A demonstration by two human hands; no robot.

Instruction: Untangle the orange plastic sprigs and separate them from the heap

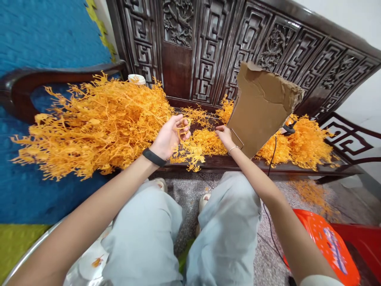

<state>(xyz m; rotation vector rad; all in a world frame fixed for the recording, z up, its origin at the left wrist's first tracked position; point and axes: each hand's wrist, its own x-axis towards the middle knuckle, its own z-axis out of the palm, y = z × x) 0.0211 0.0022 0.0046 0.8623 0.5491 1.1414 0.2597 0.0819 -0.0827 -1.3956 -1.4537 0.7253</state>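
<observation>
My left hand point(171, 137), with a black wristband, has its fingers curled around a thin branching orange plastic sprig point(182, 131). Pieces of the sprig dangle below the palm towards the bench edge. My right hand point(225, 137) is just to the right, over a low heap of loose orange sprigs point(208, 142). Its fingertips point left and are held close together; whatever is between them is too small to make out. Beside that wrist stands an upright brown cardboard piece point(262, 105), with a thin metal loop point(237, 138) at its lower left edge.
A big pile of orange branches point(104, 123) fills the bench's left end. More orange sprigs point(309, 143) and a small black device point(288, 129) with a cable lie right of the cardboard. A white cup point(137, 79) stands behind. A red stool point(324, 242) is at lower right.
</observation>
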